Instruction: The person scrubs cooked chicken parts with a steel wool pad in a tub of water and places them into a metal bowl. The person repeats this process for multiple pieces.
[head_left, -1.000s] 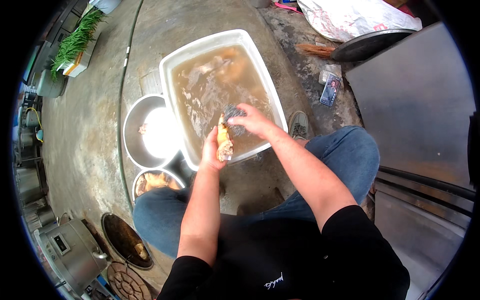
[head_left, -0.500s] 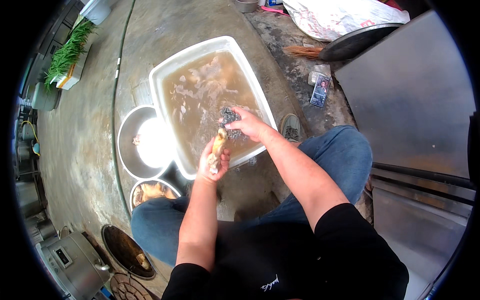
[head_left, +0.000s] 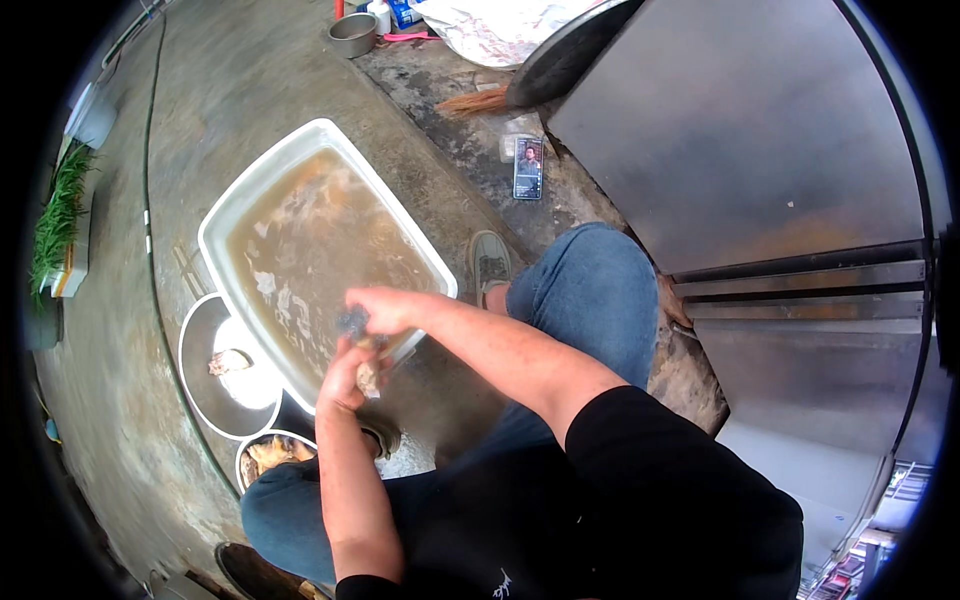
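My left hand (head_left: 343, 376) is closed around a yellowish, pale-ended piece of meat that looks like a trotter (head_left: 368, 380), at the near edge of a white plastic tub (head_left: 420, 262). Closed on a grey steel-wool scourer (head_left: 352, 321), my right hand (head_left: 392, 309) presses it at the far end of the trotter. Motion smears both hands, and my fingers hide much of the piece. Cloudy brown water (head_left: 310, 240) with pale shapes in it fills the tub.
Left of the tub stands a metal bowl (head_left: 200, 385) with a pale piece (head_left: 229, 361) inside; nearer me, another bowl holds yellowish pieces (head_left: 275, 452). A hose (head_left: 150, 180) runs along the floor at left. A phone (head_left: 528, 168), a broom (head_left: 472, 102) and a steel cabinet (head_left: 760, 150) are at right.
The view has swung right, so the tub and bowls sit further left. My hands have drawn together, with the scourer now against the trotter and both tilted differently.
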